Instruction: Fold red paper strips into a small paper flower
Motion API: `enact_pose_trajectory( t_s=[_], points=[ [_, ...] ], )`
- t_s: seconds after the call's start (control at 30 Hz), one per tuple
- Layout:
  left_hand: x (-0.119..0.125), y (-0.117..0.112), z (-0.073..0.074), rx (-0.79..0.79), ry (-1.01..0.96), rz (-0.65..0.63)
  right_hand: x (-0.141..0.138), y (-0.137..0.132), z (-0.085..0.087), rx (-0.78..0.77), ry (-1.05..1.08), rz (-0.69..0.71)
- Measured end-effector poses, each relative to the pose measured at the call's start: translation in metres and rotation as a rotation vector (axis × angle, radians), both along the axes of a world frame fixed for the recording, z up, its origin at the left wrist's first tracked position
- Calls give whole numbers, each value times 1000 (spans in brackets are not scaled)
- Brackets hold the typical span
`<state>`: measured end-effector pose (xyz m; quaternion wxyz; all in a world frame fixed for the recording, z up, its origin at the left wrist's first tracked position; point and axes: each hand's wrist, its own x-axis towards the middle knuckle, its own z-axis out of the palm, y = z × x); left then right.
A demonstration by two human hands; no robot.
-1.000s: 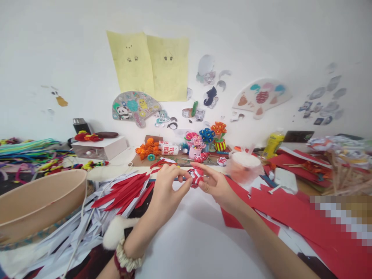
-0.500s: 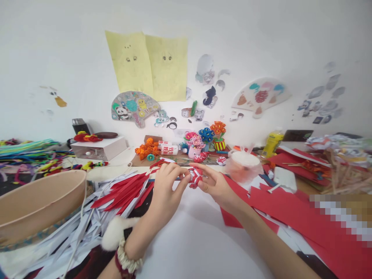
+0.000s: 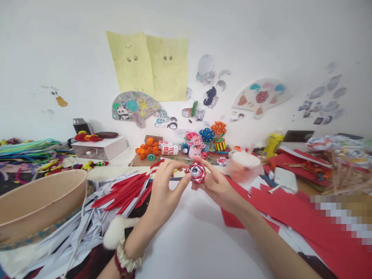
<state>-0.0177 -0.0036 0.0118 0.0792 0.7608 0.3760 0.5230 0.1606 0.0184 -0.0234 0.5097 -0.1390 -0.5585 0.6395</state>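
Between my hands is a small red and white woven paper ball [image 3: 197, 173], with a round hollow in its face turned toward me. My left hand [image 3: 169, 180] pinches its left edge between thumb and fingers. My right hand [image 3: 216, 186] grips it from the right, with some fingers curled underneath. Below lies a large white sheet of paper [image 3: 186, 236]. Left of it are red paper strips [image 3: 124, 192] and white paper strips [image 3: 78, 228]. Just behind my hands sits a similar red and white ball [image 3: 221, 161].
A tan basin [image 3: 43, 193] stands at the left. Red paper sheets [image 3: 290, 217] spread over the right side. A wrapped cup with a straw [image 3: 244, 164] stands beyond my right hand. Craft flowers [image 3: 206, 135] and a bottle on its side [image 3: 168, 148] line the back.
The paper ball has been turned, so its round hollow now faces me. My right hand's fingers have shifted under and around it. My left hand stays at its left edge.
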Motion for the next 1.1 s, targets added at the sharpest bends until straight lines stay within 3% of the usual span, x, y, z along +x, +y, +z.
enact_pose_trajectory(
  t_s=[0.5,0.83,1.1],
  points=[
    [3,-1,-1,16,142,-137,0,2,1,-59,25,47],
    [3,-5,0,34,103,-74,-3,2,2,-103,-7,99],
    [4,-1,-6,51,220,37,-3,4,-1,-119,-57,54]
  ],
)
